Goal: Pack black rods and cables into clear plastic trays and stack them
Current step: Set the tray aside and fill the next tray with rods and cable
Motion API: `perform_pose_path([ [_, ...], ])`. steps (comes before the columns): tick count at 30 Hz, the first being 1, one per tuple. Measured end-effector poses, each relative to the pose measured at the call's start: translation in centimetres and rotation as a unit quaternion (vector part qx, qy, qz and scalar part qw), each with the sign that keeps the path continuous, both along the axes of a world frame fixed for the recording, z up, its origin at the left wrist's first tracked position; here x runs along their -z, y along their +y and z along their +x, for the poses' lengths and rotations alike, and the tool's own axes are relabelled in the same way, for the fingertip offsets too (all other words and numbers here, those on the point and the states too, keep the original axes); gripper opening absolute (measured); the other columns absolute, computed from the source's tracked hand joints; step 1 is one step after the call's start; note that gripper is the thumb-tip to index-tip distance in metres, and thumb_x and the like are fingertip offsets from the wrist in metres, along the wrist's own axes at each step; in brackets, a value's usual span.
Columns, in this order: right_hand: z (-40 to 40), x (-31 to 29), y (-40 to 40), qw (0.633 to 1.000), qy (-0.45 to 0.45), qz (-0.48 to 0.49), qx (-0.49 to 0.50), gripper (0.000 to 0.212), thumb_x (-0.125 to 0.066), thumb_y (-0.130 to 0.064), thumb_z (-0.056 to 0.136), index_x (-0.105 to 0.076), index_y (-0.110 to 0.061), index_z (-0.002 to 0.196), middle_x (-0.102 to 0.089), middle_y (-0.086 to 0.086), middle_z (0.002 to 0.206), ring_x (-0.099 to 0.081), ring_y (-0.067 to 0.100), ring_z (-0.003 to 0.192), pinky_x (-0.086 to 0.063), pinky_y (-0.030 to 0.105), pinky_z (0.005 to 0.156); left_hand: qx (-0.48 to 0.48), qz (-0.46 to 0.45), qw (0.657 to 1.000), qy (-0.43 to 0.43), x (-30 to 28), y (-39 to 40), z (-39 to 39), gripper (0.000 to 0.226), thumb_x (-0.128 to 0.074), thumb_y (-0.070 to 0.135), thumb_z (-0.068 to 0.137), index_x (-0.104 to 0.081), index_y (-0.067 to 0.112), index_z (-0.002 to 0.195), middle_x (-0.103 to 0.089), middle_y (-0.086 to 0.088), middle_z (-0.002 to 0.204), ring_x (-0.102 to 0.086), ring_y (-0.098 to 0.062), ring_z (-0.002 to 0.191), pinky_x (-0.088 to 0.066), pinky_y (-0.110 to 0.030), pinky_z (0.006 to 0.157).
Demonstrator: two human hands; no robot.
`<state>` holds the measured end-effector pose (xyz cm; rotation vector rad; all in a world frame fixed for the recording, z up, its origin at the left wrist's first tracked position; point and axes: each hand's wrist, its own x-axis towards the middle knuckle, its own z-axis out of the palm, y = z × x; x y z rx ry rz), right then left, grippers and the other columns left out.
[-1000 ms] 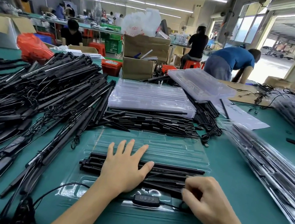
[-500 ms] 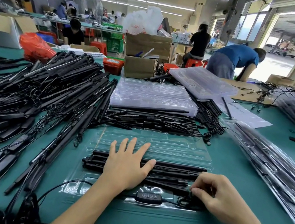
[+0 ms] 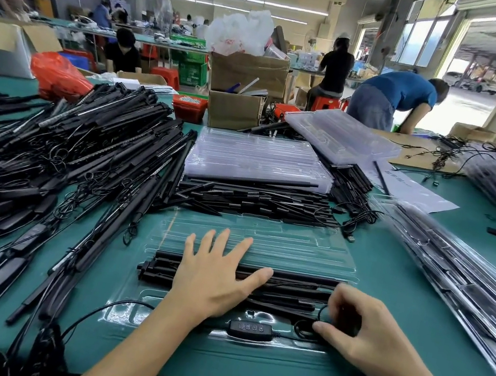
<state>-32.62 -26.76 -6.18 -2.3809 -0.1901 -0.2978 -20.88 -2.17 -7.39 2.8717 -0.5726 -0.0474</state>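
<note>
Step in hand: seating the cable into the near pocket of the clear tray; judged mid-pack, since the tray's far half shows bare.
Left hand: left hand lies flat on the black rods, fingers straight and spread apart, thumb out along a rod; it presses, it does not grasp.
Right hand: right hand at the tray's right end; fingers curled together, fingertips pinching a loop of the thin black cable.
Rods: a bundle lying across the tray's middle channels, left ends just past the tray's left edge.
Controller: inline controller sits in the near pocket, cable running off both sides; one strand trails out over the tray's left rim.
Doing it well: I judge the flat palm should hold the rods down while the coil is tucked; keep the loops small and below the rim, or the next tray will not nest; draw in the left strand.
Risk: a springy cable may lift out once released.
Surface: green table, crowded; loose pile of rods and cables at left; stack of empty trays beyond; packed trays at right.
Room: workshop, strip lights, cardboard boxes; other people at benches behind; open doorway at right.
</note>
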Motion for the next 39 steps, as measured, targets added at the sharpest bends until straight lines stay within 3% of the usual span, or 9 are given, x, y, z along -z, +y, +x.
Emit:
perform_pose_path([
  [3,-0.1,0.0,0.2,1.0,-0.005,0.014,0.018,0.044,-0.087,-0.024,0.074,-0.051,-0.036,0.096,-0.058,-0.01,0.087,-0.047,0.008,0.062,-0.04,0.017,0.059,-0.001,0.002,1.0,-0.004,-0.1,0.0,-0.2,0.106,0.008,0.099,0.063,-0.005,0.049,0.155,-0.002,-0.002,0.169,0.006,-0.022,0.155,0.01,-0.054,0.121],
  [7,-0.3,0.0,0.1,0.998,-0.043,-0.04,0.033,0.031,-0.09,-0.031,0.071,-0.059,-0.031,0.078,-0.051,-0.016,0.097,-0.052,0.009,0.095,-0.039,0.015,0.079,-0.001,0.005,1.0,-0.006,-0.1,0.0,-0.1,0.105,0.008,0.098,0.063,-0.004,0.049,0.155,-0.002,-0.002,0.169,0.006,-0.023,0.155,0.009,-0.055,0.121],
  [11,-0.8,-0.1,-0.2,0.998,-0.02,-0.043,0.036,0.031,-0.079,-0.059,0.063,-0.066,-0.032,0.07,-0.05,-0.021,0.102,-0.045,0.006,0.109,-0.033,0.012,0.091,-0.001,0.008,1.0,-0.008,0.0,0.0,-0.1,0.106,0.01,0.098,0.063,-0.005,0.048,0.156,-0.003,-0.002,0.169,0.006,-0.023,0.155,0.008,-0.055,0.121],
  [15,-1.0,-0.1,-0.1,0.998,-0.004,-0.026,0.053,0.024,-0.089,-0.045,0.063,-0.068,-0.034,0.067,-0.047,-0.025,0.134,-0.034,0.001,0.133,-0.025,0.029,0.109,-0.003,0.005,1.0,-0.007,0.1,-0.1,0.0,0.103,0.009,0.097,0.065,-0.006,0.049,0.155,-0.003,-0.001,0.169,0.006,-0.022,0.155,0.01,-0.055,0.121],
  [18,-1.2,-0.1,0.1,0.998,0.005,-0.023,0.057,0.024,-0.091,-0.037,0.066,-0.067,-0.032,0.069,-0.059,-0.025,0.124,-0.052,0.006,0.12,-0.035,0.035,0.105,-0.004,0.003,1.0,-0.01,0.2,-0.1,0.1,0.1,0.007,0.097,0.068,-0.007,0.049,0.155,-0.004,-0.001,0.169,0.006,-0.022,0.155,0.01,-0.054,0.121],
  [21,-1.3,0.0,0.1,0.998,-0.024,-0.024,0.062,0.026,-0.091,-0.036,0.066,-0.067,-0.033,0.074,-0.064,-0.026,0.11,-0.057,0.001,0.11,-0.037,0.029,0.098,-0.004,0.003,1.0,-0.012,0.2,-0.1,0.1,0.101,0.008,0.096,0.067,-0.007,0.049,0.155,-0.005,-0.001,0.169,0.005,-0.021,0.154,0.01,-0.054,0.121],
  [25,-1.5,-0.1,0.4,0.997,-0.045,-0.028,0.063,0.043,-0.088,-0.042,0.068,-0.066,-0.044,0.106,-0.063,-0.028,0.107,-0.054,-0.001,0.108,-0.037,0.023,0.094,-0.002,0.004,1.0,-0.011,0.1,-0.1,0.0,0.108,0.009,0.101,0.061,-0.005,0.05,0.155,-0.003,-0.002,0.169,0.007,-0.023,0.155,0.01,-0.055,0.121],
  [34,-1.0,-0.2,-0.1,0.998,-0.032,-0.038,0.026,0.027,-0.075,-0.058,0.068,-0.069,-0.036,0.083,-0.06,-0.014,0.091,-0.055,0.011,0.097,-0.043,0.03,0.087,0.007,0.026,1.0,0.001,0.0,0.0,0.0,0.126,-0.005,0.111,0.045,0.004,0.049,0.155,0.004,-0.003,0.169,0.013,-0.027,0.154,0.012,-0.057,0.12],
  [39,-0.9,0.2,-0.3,0.999,-0.023,-0.021,0.03,0.036,-0.075,-0.061,0.067,-0.062,-0.04,0.093,-0.059,-0.016,0.092,-0.057,0.012,0.091,-0.045,0.025,0.081,0.007,0.025,1.0,0.003,0.0,0.0,-0.1,0.13,-0.006,0.112,0.043,0.005,0.049,0.156,0.004,-0.004,0.169,0.014,-0.028,0.154,0.013,-0.057,0.12],
])
